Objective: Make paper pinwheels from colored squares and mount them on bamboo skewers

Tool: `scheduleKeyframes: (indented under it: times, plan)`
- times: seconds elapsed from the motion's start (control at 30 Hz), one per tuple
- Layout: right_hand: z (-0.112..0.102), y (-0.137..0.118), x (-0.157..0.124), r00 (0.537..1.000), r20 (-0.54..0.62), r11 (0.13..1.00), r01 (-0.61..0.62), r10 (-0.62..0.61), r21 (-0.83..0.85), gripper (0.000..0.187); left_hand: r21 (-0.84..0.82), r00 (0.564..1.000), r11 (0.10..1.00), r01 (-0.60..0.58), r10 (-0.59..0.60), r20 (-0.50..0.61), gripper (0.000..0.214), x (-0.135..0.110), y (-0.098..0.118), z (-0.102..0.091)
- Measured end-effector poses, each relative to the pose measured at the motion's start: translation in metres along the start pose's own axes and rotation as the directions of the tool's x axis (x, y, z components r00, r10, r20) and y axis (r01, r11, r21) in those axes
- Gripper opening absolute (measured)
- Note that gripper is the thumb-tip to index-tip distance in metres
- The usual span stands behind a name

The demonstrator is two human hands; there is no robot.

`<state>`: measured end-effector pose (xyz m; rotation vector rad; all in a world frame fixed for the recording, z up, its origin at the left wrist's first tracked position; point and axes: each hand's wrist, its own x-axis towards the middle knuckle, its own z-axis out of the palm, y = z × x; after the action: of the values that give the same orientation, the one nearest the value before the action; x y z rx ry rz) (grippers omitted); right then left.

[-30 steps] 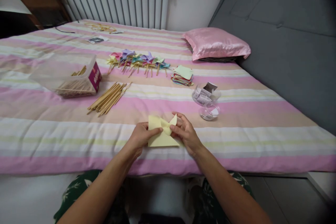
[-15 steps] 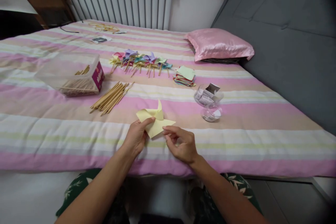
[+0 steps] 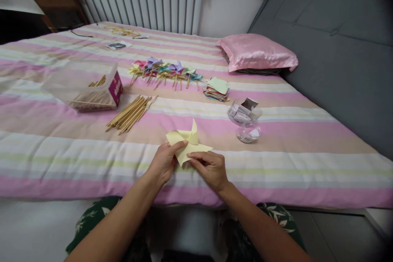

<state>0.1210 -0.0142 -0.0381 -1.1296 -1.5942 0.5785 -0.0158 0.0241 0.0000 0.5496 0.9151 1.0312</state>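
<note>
A pale yellow paper square [image 3: 188, 143], partly folded with flaps bent toward its middle, is held low over the striped bed cover [image 3: 276, 159]. My left hand [image 3: 164, 163] pinches its left side, thumb on top. My right hand [image 3: 208, 169] grips a lower flap between thumb and fingers. One flap stands up at the paper's top.
Loose wooden sticks [image 3: 130, 114] lie left of centre, beside a clear box of sticks [image 3: 89, 90]. Behind are finished paper pinwheels [image 3: 166, 69], a stack of coloured paper squares [image 3: 217, 88] and a clear jar [image 3: 245, 118]. A pink pillow [image 3: 258, 52] is at the back right.
The yellow paper was turned and more flaps folded in. My right hand moved from its upper right edge down to a lower flap; the left kept its pinch.
</note>
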Motion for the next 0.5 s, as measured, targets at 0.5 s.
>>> scheduleKeyframes:
  times: [0.5]
  plan:
    - [0.0053, -0.0032, 0.0037, 0.95, -0.159, 0.954, -0.238, 0.268, 0.185, 0.014, 0.047, 0.998, 0.997, -0.06, 0.061, -0.025, 0.023, -0.003, -0.0097, 0.0061]
